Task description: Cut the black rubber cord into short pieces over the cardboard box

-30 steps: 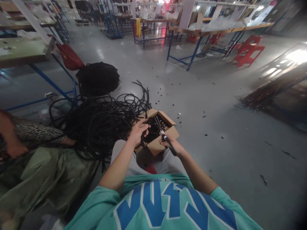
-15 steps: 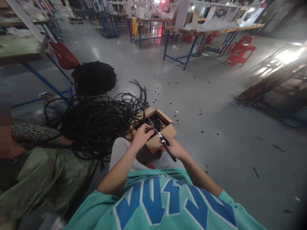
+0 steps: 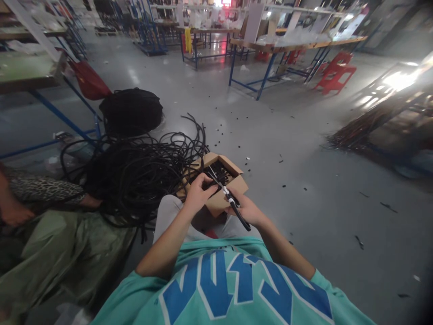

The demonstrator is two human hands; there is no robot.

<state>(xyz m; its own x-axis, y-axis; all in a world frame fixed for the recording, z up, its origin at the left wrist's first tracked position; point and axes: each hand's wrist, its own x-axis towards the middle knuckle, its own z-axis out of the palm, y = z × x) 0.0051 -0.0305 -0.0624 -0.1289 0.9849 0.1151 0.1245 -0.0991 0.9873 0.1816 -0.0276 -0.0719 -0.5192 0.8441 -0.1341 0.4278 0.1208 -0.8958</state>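
Note:
My right hand [image 3: 248, 208] is closed around the black handles of a pair of scissors [image 3: 233, 201], with a white section near the pivot. The thin metal blades point up and left over an open cardboard box [image 3: 241, 186]. Beside the blades, my left hand [image 3: 198, 193] has its thumb and fingers bent together; what lies between them is too small and dark to make out. Many short black pieces [image 3: 223, 171] lie in the box, which stands just beyond my knees. Black tubing [image 3: 135, 171] is heaped left of the box, some strands reaching its edge.
Another person's forearm in a leopard-print sleeve [image 3: 47, 188] reaches to the tubing at left. Behind the heap sits a black bundle [image 3: 131, 110]. Blue-legged tables [image 3: 267, 76] and red stools [image 3: 334, 74] stand farther off. Small black scraps [image 3: 284, 185] dot the grey floor.
My hands stay almost where they were at the box. The scissors' handles look slightly farther apart. The whole view has shifted a little.

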